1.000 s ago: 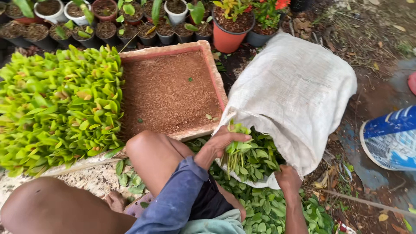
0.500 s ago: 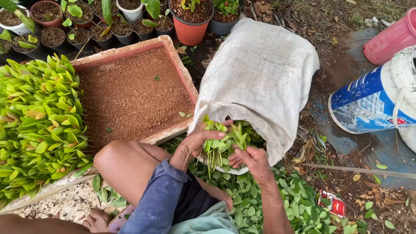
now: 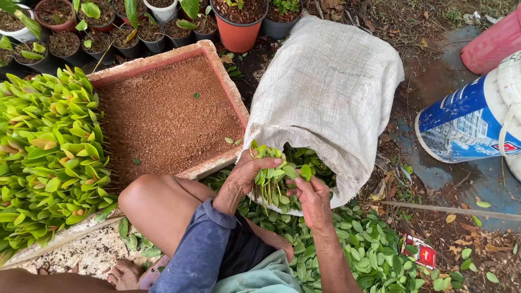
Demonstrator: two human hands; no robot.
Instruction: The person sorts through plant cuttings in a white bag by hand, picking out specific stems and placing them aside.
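My left hand [image 3: 248, 172] grips a bunch of green leaf cuttings [image 3: 269, 179], stems pointing down, at the mouth of a white woven sack [image 3: 331, 92]. My right hand [image 3: 311, 196] touches the same bunch from the right, fingers pinching a leaf of it. More cuttings fill the sack's opening [image 3: 315, 163] just behind both hands. A pile of loose green leaves [image 3: 353, 255] lies on the ground under my right forearm. My bare knee [image 3: 152, 201] is left of the hands.
A shallow tray of brown soil [image 3: 163, 114] lies to the left, its left part packed with planted green cuttings [image 3: 43, 152]. Small potted plants [image 3: 130, 32] and an orange pot [image 3: 237, 35] line the back. A blue-and-white bucket [image 3: 467, 122] and a pink container [image 3: 496, 46] stand at right.
My right hand rose from the sack's lower edge to the bunch held in my left hand. The view shifted right, bringing the bucket and the pink container in.
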